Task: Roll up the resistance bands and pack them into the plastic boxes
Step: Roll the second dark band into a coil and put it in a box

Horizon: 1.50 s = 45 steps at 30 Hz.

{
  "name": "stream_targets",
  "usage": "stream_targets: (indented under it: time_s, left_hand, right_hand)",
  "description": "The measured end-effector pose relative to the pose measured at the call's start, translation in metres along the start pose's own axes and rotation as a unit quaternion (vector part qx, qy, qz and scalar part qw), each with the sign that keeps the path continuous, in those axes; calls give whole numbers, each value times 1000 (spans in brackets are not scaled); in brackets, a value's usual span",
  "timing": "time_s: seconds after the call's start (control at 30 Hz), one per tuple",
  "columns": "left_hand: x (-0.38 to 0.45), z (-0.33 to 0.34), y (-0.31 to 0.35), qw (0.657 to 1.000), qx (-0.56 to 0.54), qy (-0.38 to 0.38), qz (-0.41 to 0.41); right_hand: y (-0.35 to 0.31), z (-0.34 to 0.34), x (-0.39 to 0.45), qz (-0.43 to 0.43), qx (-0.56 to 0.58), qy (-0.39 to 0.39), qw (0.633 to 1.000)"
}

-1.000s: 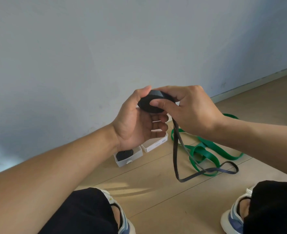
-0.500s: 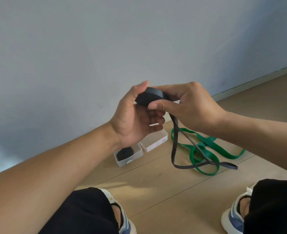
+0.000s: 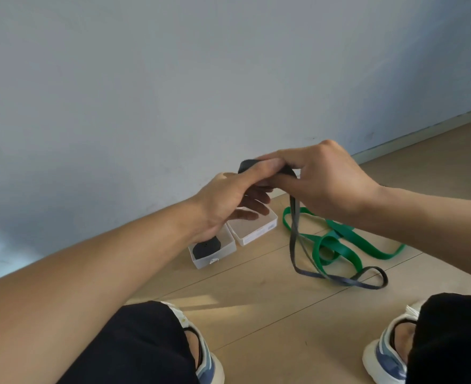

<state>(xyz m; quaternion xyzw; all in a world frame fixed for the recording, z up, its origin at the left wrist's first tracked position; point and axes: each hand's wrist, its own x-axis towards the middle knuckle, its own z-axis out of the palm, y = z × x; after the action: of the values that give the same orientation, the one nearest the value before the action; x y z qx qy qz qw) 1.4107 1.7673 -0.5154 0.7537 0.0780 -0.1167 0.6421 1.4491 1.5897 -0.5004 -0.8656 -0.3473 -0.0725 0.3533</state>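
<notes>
**A:** What are the hands doing on my feed?

**B:** I see both on the black band [image 3: 295,239]. The left hand [image 3: 228,200] has its thumb laid over the top of the rolled part, with the other fingers curled underneath it. The right hand [image 3: 328,181] comes over from the other side, thumb and fingers pinching the same roll. So both sets of fingers are closed on the band, not spread.

**A:** And the boxes?

**B:** I use the near box [image 3: 215,252] as my marker. It stands on the floor [image 3: 256,314] by the wall [image 3: 173,79], just below the left wrist, and it holds a rolled black band [image 3: 206,246]. The second box [image 3: 256,230] touches it on the right, a little further back. I can see pale bottom in it and nothing else, but the left fingers hide part of it.

**A:** Where is the band relative to the fingers?

**B:** The roll sits right between the two thumbs, up in the air above the second box. The loose part hangs down from under the right hand and its end loop lies on the floor, well right of the near box. It crosses over the green band [image 3: 339,242], which lies loose on the floor to the right of the second box.

**A:** Anything nearer the camera?

**B:** I see dark shorts and two shoes [image 3: 206,364], nearer than the near box.
</notes>
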Motion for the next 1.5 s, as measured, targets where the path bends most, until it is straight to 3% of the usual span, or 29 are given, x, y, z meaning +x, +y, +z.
stream_targets:
  time_s: [0.13,0.27,0.37,0.47,0.53,0.63,0.73,0.9,1.13,1.23,1.3,1.5]
  left_hand:
    - [-1,-3,3,986,-144,-75,43]
    - [-3,0,10,960,-258,-103,28]
    - [-2,-1,10,951,-278,-133,-4]
    - [-3,-3,9,956,-252,-138,-60]
    - [-4,-2,7,975,-192,-81,-81]
    - [-5,4,3,998,-59,12,-31]
    - [-5,7,3,997,-29,69,4]
    - [-5,7,10,987,-158,15,0]
    - [-9,3,12,970,-222,-81,-57]
    - [-8,0,13,980,-173,-20,-94]
    - [-9,3,10,993,-98,13,-70]
    - [-5,6,4,997,-28,68,-24]
  right_hand:
    - [-11,-4,3,-17,156,8,988]
    - [-9,2,5,-24,166,22,986]
    - [-6,3,6,-4,142,43,989]
    - [3,1,8,24,50,53,997]
    - [7,-3,8,32,-20,38,999]
    - [1,-1,3,19,-80,0,997]
    - [-4,5,2,9,-35,2,999]
    - [-10,3,5,0,126,28,992]
    - [-9,4,8,14,42,51,998]
    - [-1,1,9,26,-40,28,998]
    - [-1,2,6,21,-65,6,998]
    - [-1,6,2,8,0,11,1000]
